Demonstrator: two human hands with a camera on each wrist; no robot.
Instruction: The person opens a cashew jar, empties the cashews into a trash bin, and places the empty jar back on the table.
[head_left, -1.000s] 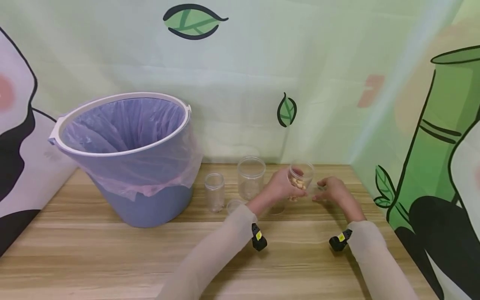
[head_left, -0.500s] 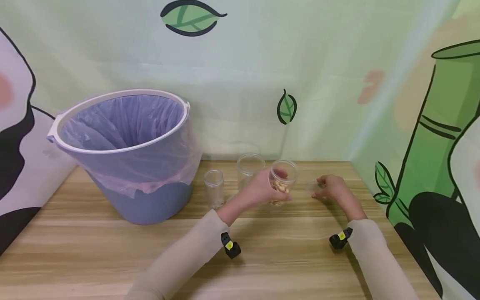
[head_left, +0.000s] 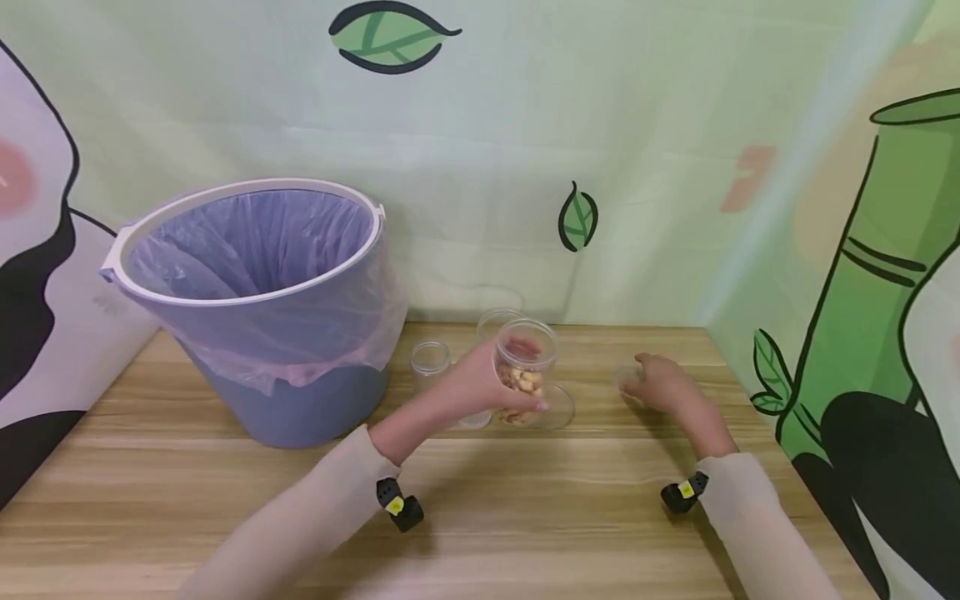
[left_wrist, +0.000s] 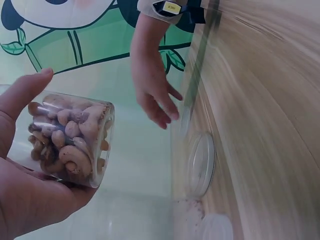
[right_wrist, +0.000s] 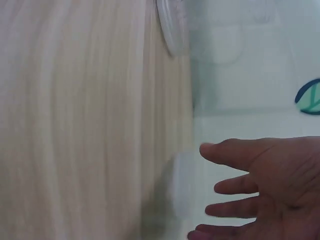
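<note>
My left hand (head_left: 487,386) grips a clear, lidless jar of cashews (head_left: 527,371) just above the wooden table (head_left: 525,517), in front of the bigger empty jar (head_left: 497,320). The left wrist view shows the cashew jar (left_wrist: 70,142) lying tilted in my palm, thumb over its top. My right hand (head_left: 660,382) hovers low over the table at the right, fingers loosely spread (right_wrist: 240,187), holding nothing. A clear lid (head_left: 625,377) lies by its fingertips. Another clear lid (head_left: 561,408) lies flat on the table right of the cashew jar, also seen from the left wrist as the lid (left_wrist: 201,162).
A purple bucket (head_left: 262,308) lined with a thin plastic bag stands at the back left. A small empty clear jar (head_left: 430,360) stands between bucket and hand. Painted walls close the table at the back and right. Bare wood stretches along the table's front.
My left hand has carried the cashew jar leftward, from beside the right hand to in front of the bigger empty jar. The right hand has stayed by the lid.
</note>
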